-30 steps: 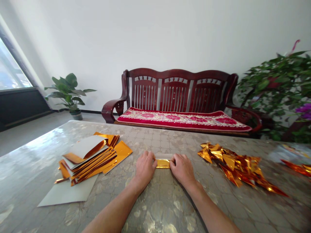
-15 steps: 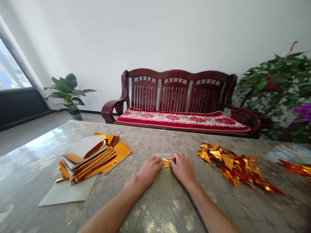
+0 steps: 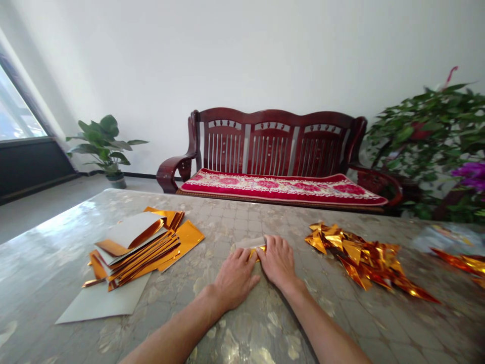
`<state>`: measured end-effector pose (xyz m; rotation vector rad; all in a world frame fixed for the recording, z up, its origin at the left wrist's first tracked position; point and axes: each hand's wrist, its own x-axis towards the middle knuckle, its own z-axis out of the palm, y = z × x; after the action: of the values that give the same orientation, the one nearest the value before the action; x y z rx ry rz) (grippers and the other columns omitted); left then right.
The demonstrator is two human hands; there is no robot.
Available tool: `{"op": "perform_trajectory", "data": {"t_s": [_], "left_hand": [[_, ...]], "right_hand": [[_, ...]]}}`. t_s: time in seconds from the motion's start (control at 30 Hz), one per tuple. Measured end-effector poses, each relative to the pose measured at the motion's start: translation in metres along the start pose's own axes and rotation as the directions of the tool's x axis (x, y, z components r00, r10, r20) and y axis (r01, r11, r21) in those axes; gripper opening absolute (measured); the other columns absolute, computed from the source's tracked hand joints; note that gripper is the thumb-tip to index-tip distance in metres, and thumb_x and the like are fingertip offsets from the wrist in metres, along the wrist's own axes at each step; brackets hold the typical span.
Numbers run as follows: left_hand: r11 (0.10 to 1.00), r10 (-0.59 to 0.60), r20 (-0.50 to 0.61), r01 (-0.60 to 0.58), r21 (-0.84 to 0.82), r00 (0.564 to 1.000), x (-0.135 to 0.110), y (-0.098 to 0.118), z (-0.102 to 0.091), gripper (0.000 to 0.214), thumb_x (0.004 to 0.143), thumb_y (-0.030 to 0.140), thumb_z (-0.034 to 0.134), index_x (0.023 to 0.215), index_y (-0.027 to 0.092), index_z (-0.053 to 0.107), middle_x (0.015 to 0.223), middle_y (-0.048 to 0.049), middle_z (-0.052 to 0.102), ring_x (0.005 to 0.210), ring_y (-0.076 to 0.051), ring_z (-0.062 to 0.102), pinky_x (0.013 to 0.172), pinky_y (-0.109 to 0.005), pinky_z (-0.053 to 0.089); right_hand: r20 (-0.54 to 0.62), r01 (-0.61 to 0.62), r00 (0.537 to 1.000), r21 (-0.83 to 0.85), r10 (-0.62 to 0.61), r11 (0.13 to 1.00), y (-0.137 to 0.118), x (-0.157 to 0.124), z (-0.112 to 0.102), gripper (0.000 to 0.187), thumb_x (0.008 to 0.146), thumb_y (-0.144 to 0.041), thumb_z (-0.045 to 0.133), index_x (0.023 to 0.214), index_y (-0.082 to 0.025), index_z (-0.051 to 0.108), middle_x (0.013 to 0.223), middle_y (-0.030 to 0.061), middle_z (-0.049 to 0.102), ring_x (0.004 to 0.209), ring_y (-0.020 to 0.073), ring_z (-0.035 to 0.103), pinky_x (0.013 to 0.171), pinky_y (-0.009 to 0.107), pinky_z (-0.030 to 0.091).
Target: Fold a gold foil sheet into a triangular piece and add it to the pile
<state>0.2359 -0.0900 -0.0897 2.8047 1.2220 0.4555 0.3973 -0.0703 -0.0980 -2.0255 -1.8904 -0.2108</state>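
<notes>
A small sheet of gold foil paper (image 3: 253,242), its pale back facing up at the far edge and a folded gold strip showing nearer, lies on the table between my hands. My left hand (image 3: 235,278) rests over its left part, fingers stretched forward and thumb spread away from it. With fingers over the right end and the thumb against the gold strip, my right hand (image 3: 278,260) grips the paper. Much of the sheet is hidden under the fingers. Left of my hands sits a loose stack of gold foil paper (image 3: 151,253); to the right lies a pile of folded gold foil pieces (image 3: 359,253).
A patterned, glossy cover spans the table (image 3: 182,313). At the right edge are a clear plastic bag (image 3: 447,240) and more foil pieces (image 3: 462,260). Beyond the table stands a dark red wooden bench (image 3: 269,146), with a potted plant (image 3: 109,146) to its left and leafy plants (image 3: 428,131) to its right.
My left hand has opened out, its thumb moving away from the paper. My right hand has shifted slightly left over the sheet, and more of its pale back shows.
</notes>
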Motion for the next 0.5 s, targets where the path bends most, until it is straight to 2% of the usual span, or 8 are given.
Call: {"op": "perform_trajectory", "data": {"t_s": [0.13, 0.27, 0.37, 0.5], "left_hand": [[1.0, 0.004, 0.005, -0.004, 0.023, 1.0, -0.002, -0.001, 0.0, 0.043, 0.093, 0.038, 0.053, 0.131, 0.017, 0.052, 0.13, -0.0098, 0.055, 0.118, -0.027, 0.049, 0.105, -0.04, 0.041], [0.997, 0.015, 0.017, -0.016, 0.073, 1.0, -0.011, -0.003, 0.002, 0.052, 0.095, 0.042, 0.05, 0.139, 0.015, 0.046, 0.144, -0.0136, 0.047, 0.132, -0.029, 0.043, 0.112, -0.042, 0.036], [0.994, -0.036, 0.051, 0.031, 0.104, 0.998, -0.019, -0.003, 0.002, 0.057, 0.096, 0.045, 0.049, 0.143, 0.013, 0.043, 0.151, -0.0175, 0.041, 0.14, -0.031, 0.037, 0.115, -0.045, 0.033], [0.99, -0.094, 0.102, 0.083, 0.11, 0.99, -0.023, -0.001, -0.003, 0.059, 0.094, 0.045, 0.054, 0.142, 0.012, 0.045, 0.151, -0.0198, 0.041, 0.14, -0.032, 0.038, 0.114, -0.046, 0.036]], "right_hand": [[0.02, -0.014, 1.0, -0.043, 0.015, 0.999, 0.01, 0.006, 0.007, 0.046, 0.091, -0.041, 0.057, 0.129, -0.015, 0.055, 0.128, 0.0146, 0.057, 0.115, 0.0302, 0.049, 0.099, 0.041, 0.033], [0.019, -0.042, 0.999, -0.1, 0.044, 0.994, 0.023, 0.012, 0.01, 0.048, 0.093, -0.043, 0.055, 0.132, -0.014, 0.054, 0.134, 0.0173, 0.053, 0.122, 0.0324, 0.044, 0.103, 0.045, 0.029], [0.027, -0.027, 0.999, -0.118, 0.03, 0.993, 0.026, 0.012, 0.01, 0.046, 0.095, -0.041, 0.053, 0.133, -0.017, 0.053, 0.137, 0.0164, 0.051, 0.125, 0.0323, 0.043, 0.105, 0.048, 0.028], [0.028, -0.017, 0.999, -0.12, 0.021, 0.993, 0.026, 0.011, 0.009, 0.046, 0.095, -0.041, 0.055, 0.133, -0.016, 0.054, 0.136, 0.0163, 0.053, 0.125, 0.0342, 0.044, 0.102, 0.052, 0.03]]}}
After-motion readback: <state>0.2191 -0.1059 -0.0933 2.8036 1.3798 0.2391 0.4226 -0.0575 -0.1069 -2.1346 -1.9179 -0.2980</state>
